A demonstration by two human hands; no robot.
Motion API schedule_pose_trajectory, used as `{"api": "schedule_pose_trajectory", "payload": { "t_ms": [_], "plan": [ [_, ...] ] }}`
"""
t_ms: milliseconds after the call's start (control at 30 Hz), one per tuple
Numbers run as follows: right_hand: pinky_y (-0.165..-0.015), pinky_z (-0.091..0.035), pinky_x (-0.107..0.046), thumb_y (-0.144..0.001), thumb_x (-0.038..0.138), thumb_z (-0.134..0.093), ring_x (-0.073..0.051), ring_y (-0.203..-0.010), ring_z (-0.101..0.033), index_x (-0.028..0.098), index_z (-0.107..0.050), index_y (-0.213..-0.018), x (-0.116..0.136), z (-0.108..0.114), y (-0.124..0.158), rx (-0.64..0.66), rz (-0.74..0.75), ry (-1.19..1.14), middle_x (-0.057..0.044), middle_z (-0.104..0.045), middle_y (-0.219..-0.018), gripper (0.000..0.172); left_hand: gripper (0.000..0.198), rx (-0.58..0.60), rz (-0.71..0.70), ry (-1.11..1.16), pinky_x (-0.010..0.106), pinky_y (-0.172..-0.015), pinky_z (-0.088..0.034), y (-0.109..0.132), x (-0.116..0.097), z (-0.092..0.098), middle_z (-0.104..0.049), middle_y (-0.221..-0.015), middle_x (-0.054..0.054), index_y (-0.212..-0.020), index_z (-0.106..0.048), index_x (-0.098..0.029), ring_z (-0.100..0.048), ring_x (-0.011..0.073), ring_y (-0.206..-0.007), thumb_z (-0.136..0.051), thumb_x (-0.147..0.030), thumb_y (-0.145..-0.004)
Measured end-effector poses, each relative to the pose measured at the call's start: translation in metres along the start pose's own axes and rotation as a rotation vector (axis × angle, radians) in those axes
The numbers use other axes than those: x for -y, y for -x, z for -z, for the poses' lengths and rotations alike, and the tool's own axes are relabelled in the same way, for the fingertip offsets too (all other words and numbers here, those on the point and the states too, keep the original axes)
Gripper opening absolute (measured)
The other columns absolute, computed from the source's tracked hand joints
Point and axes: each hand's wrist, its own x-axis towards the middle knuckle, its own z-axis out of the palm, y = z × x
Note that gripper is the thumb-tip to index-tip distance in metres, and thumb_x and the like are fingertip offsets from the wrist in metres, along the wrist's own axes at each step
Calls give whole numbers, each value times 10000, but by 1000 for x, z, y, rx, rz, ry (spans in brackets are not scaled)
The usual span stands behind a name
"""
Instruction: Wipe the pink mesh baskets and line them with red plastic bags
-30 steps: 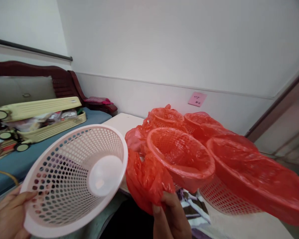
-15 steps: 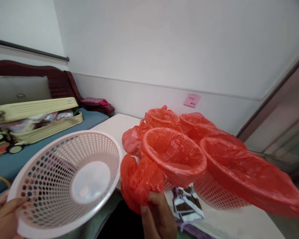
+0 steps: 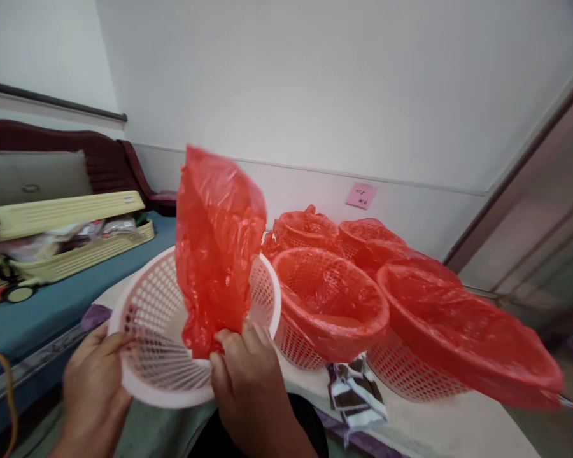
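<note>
My left hand [image 3: 95, 375] grips the near rim of a pale pink perforated basket [image 3: 157, 343], tilted with its mouth toward me. My right hand [image 3: 248, 381] pinches the lower end of a red plastic bag [image 3: 217, 248], and its fingers also rest on the basket's rim. The bag stands up loosely in front of the basket and hides much of its inside.
Several baskets lined with red bags [image 3: 334, 299] [image 3: 458, 331] stand on a white table [image 3: 434, 426] to the right. A striped cloth [image 3: 358, 394] lies under them. At left, a blue bed [image 3: 38, 305] carries a yellow slatted case [image 3: 71, 235]. A pink note [image 3: 361, 195] sticks to the wall.
My right hand has lifted the crumpled red bag up and left over the basket, where it has spread out. My left hand has brought the basket in toward the middle.
</note>
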Motion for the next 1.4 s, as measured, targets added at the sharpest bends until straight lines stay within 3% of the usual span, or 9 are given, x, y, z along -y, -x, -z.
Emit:
{"api": "schedule_pose_trajectory", "payload": {
  "t_ms": [133, 300, 500, 667, 733, 867, 1033, 1167, 1400],
  "plan": [
    [-845, -450, -458, -888, 225, -569, -262, -832, -530, 184, -610, -903, -22, -24, 9, 59, -63, 136, -77, -626, -846, 60, 343, 42, 67, 109, 300, -579, -532, -10, 22, -33, -648, -646, -63, -822, -568, -199, -595, 136, -526, -643, -118, -498],
    [-857, -400, -454, -889, 224, -552, -245, -777, -515, 189, -621, -892, -32, -34, 14, 57, -15, 172, -54, -612, -775, 77, 264, 170, 67, 7, 338, -595, -540, -35, 42, -40, -610, -581, -32, -840, -609, -187, -637, 191, -566, -621, -165, -577],
    [-857, -365, -428, -906, 228, -535, -217, -751, -510, 198, -602, -821, -34, -35, 6, 56, -15, 185, -32, -592, -730, 113, 430, 150, -221, -191, 375, -1029, -425, -56, 19, -26, -658, -1173, 41, -1070, -623, -233, -598, 226, -1138, -760, -350, -679],
    [-830, -363, -410, -919, 216, -511, -208, -743, -510, 199, -613, -872, -36, -37, 6, 37, -4, 177, -27, -599, -741, 113, 371, 672, -554, -569, 366, -969, -461, -34, 15, -25, -682, -1180, 55, -1130, -624, -245, -622, 246, -1112, -604, -480, -844],
    [-850, -366, -420, -923, 294, -533, -218, -771, -519, 195, -618, -910, -36, -35, 8, 49, 14, 159, -34, -610, -771, 131, 343, 795, -737, -751, 349, -901, -485, -24, 23, -24, -713, -1103, 56, -1106, -632, -237, -657, 247, -1039, -599, -468, -853],
    [-922, -350, -448, -872, 492, -600, -247, -877, -533, 194, -605, -1020, -36, -26, 13, 180, 104, 123, -51, -633, -892, 333, 204, 756, -1067, -796, 273, -691, -497, -20, 37, -18, -733, -874, 18, -999, -639, -225, -699, 186, -761, -571, -379, -883],
    [-823, -353, -393, -869, 238, -577, -210, -781, -497, 204, -563, -846, -37, -27, 12, 231, 113, 240, -23, -596, -813, 43, 97, 746, -1141, -700, 194, -556, -450, -20, 35, -17, -656, -685, -49, -885, -612, -231, -626, 104, -563, -523, -255, -916],
    [-744, -327, -372, -900, 205, -485, -186, -713, -463, 202, -512, -722, -35, -38, 7, 116, 108, 223, -14, -561, -728, 180, 82, 738, -1238, -669, 186, -555, -458, -18, 31, -11, -679, -716, -36, -947, -613, -224, -629, 98, -561, -541, -225, -907],
    [-738, -308, -368, -889, 248, -487, -185, -722, -465, 208, -528, -722, -26, -44, -15, 76, 145, 166, -9, -560, -717, 176, 132, 688, -1438, -716, 256, -657, -478, -37, 20, 1, -692, -767, 11, -953, -627, -215, -653, 143, -665, -529, -167, -879]
  ]
}}
